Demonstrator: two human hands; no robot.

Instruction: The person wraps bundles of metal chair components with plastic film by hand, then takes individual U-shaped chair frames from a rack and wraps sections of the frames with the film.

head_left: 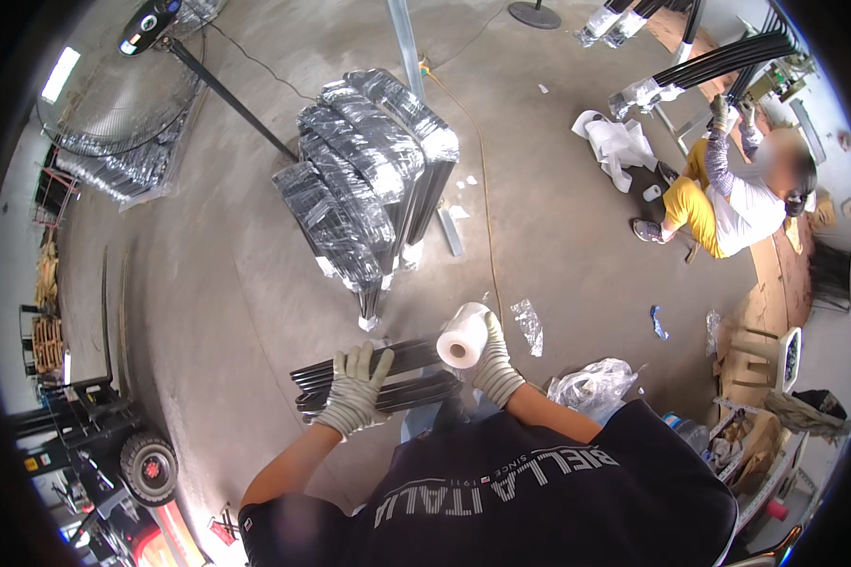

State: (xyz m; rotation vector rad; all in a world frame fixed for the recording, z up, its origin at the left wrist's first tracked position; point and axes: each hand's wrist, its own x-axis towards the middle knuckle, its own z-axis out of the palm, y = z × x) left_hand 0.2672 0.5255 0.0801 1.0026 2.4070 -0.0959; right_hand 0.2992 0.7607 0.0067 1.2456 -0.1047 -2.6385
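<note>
Gripping film roll (464,336) with right hand (496,366); can't tell grip of left hand (353,389) over unfinished-looking black tubes (412,356); seemingly done with upper-centre wrapped bundles (359,156).

Fan (123,94): carried on a black pole (232,102) at upper left.
Vehicle (90,416): partly seen at lower left, fitted with a black tyre (149,469).
Yellow cord (483,156): stretched along the grey floor (577,255).
Co-worker (747,215): seen low at right, dressed in yellow trousers (692,210).
Blue scrap (659,323): seen below the co-worker.
</note>
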